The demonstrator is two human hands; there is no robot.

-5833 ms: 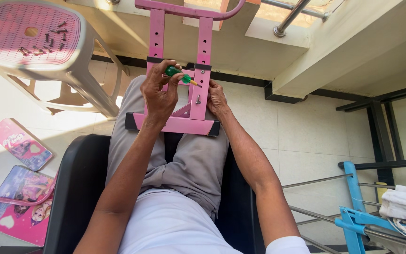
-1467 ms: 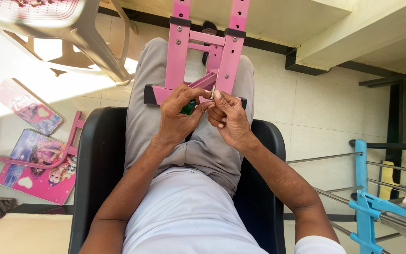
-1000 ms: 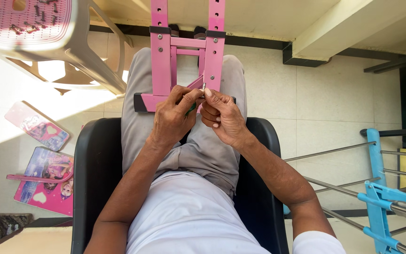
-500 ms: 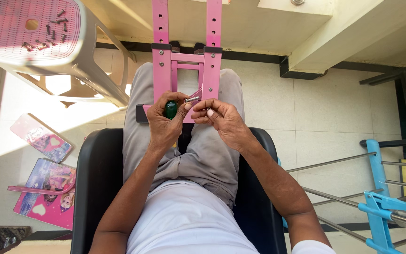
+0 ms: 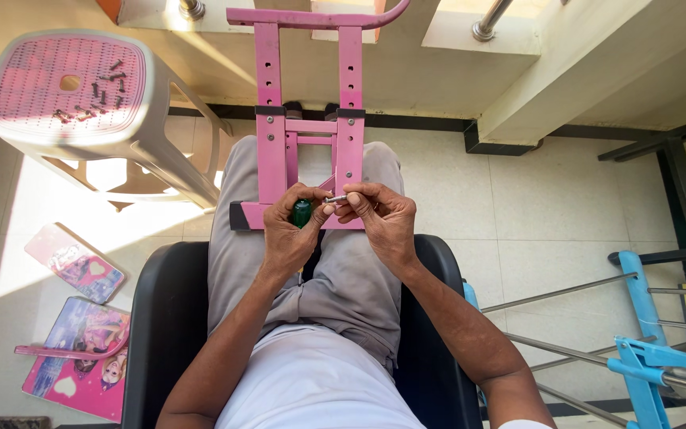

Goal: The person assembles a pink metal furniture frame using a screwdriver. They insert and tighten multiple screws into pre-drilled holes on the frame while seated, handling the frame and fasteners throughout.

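Observation:
A pink metal frame (image 5: 308, 135) with rows of holes rests across my lap, its black-capped foot bar near my knees. My left hand (image 5: 291, 230) is closed around a green-handled screwdriver (image 5: 302, 212) just below the frame's crossbar. My right hand (image 5: 383, 218) pinches a small silver screw (image 5: 335, 199) at the screwdriver's tip, right beside the left hand. Both hands sit in front of the frame's lower end. I sit in a black chair (image 5: 164, 318).
A pink-topped plastic stool (image 5: 73, 91) with several dark screws on it stands at upper left. Pink printed panels (image 5: 81, 349) lie on the tiled floor at left. Blue and grey metal tubing (image 5: 637, 349) stands at lower right.
The view has tilted up, so the frame's curved top bar and the stool now show. My hands stay together at the frame's lower end, with the screw held at the screwdriver tip.

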